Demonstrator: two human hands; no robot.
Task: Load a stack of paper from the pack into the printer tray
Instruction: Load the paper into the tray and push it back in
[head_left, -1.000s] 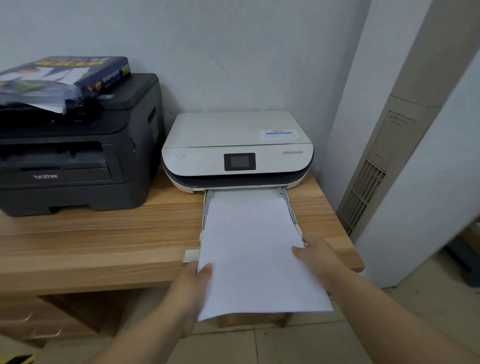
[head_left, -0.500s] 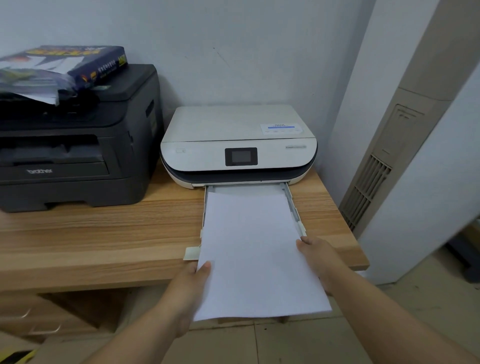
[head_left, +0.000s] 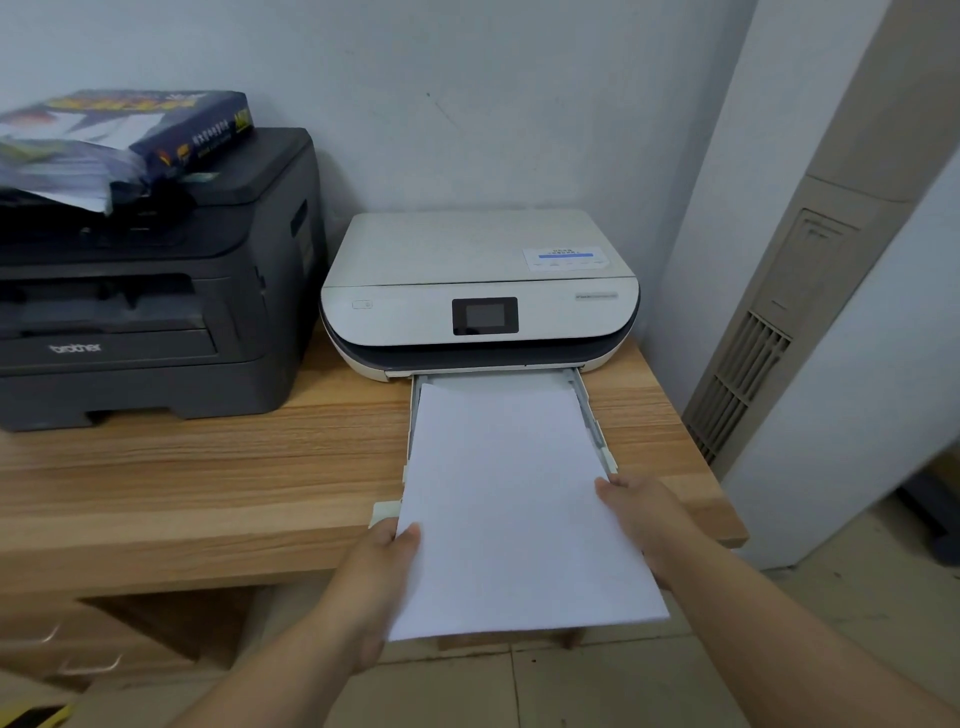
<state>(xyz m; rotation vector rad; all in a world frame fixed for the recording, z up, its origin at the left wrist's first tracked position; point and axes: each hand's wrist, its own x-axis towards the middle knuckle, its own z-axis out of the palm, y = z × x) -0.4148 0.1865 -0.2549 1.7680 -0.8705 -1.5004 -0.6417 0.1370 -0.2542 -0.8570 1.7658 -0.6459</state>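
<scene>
both hands pinch the paper stack (head_left: 511, 499) by its long edges, left hand (head_left: 376, 582) at 7 o'clock, right hand (head_left: 641, 514) at 4, which keeps it square (presumably for the guides) with its far end inside the open tray (head_left: 589, 415) of the white printer (head_left: 478, 296).

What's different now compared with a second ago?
The white paper stack has slid a little further into the white printer's pull-out tray. The left hand and right hand still hold its side edges. The black printer and paper pack stayed put.
</scene>
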